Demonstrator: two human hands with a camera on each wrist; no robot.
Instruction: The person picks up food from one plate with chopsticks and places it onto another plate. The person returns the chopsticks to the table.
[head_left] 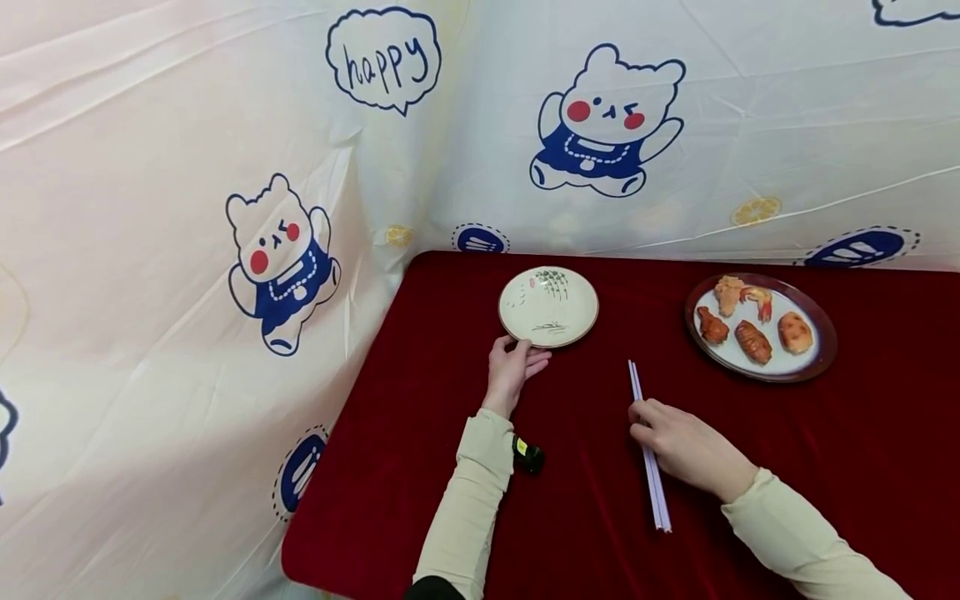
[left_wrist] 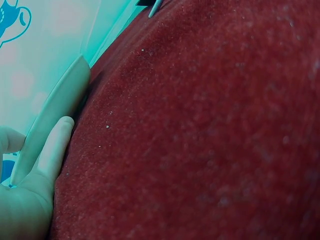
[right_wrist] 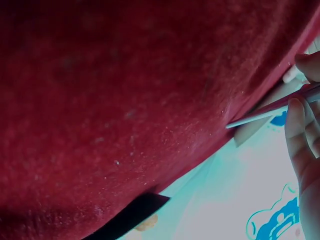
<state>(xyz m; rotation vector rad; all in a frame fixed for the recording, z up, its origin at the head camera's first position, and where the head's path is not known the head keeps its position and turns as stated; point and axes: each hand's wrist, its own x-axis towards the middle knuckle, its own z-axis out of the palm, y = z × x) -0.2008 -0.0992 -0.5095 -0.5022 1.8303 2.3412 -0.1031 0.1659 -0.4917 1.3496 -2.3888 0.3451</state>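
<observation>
My left hand [head_left: 510, 375] pinches the near rim of a small white plate [head_left: 536, 308] with a green and black painted pattern. In the left wrist view, the plate [left_wrist: 57, 110] shows edge-on between the thumb and the fingers [left_wrist: 55, 150]. A pair of pale purple chopsticks [head_left: 654, 487] is in my right hand [head_left: 693, 446], gripped around the middle, thin ends toward the back of the table. The right wrist view shows the chopsticks [right_wrist: 265, 112] between fingers and thumb, with their ends close to the cloth.
On the right, a brown-rimmed oval plate [head_left: 823, 342] bears several food pieces, including a shrimp [head_left: 759, 302] and a drumstick [head_left: 711, 326]. A dark red cloth [head_left: 577, 517] covers the table. Printed white curtains [head_left: 480, 125] border its back and left edges. A small black device [head_left: 529, 457] sits by the left wrist.
</observation>
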